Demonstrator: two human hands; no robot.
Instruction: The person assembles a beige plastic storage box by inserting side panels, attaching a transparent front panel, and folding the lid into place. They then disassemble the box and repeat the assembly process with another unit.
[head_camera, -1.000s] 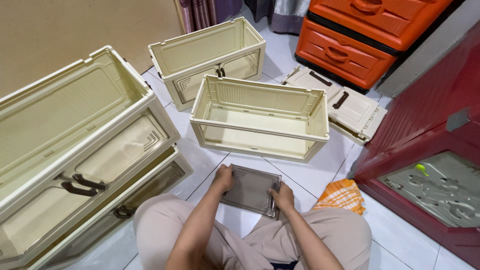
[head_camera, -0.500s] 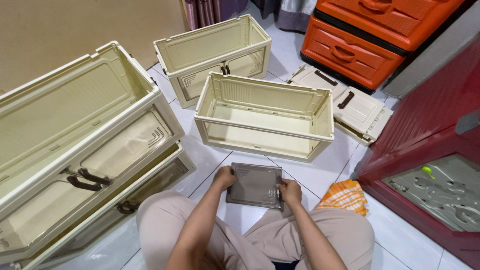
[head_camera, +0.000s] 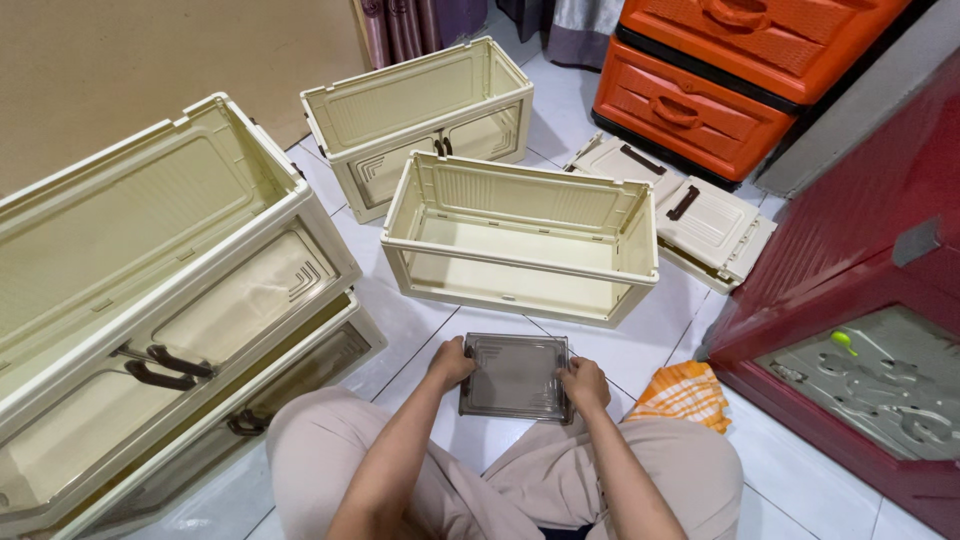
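Smoky clear panel (head_camera: 515, 376) sits lower-centre of frame, barely shifted vs a sec ago. Left hand (head_camera: 450, 363) & right hand (head_camera: 585, 385) pinch its side edges, just below open cream crate (head_camera: 520, 240) — grip looks settled.

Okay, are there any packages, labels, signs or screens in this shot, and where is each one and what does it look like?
No labels, signs or screens show; only containers and one panel.
Cream crates: open folding boxes on the tiled floor, more stacked at left.
Orange drawers: top right, stacked, with handles.
Grey panel: rectangular, translucent, held at its sides by the left hand and right hand.
Orange cloth: striped, on the floor by the right knee.
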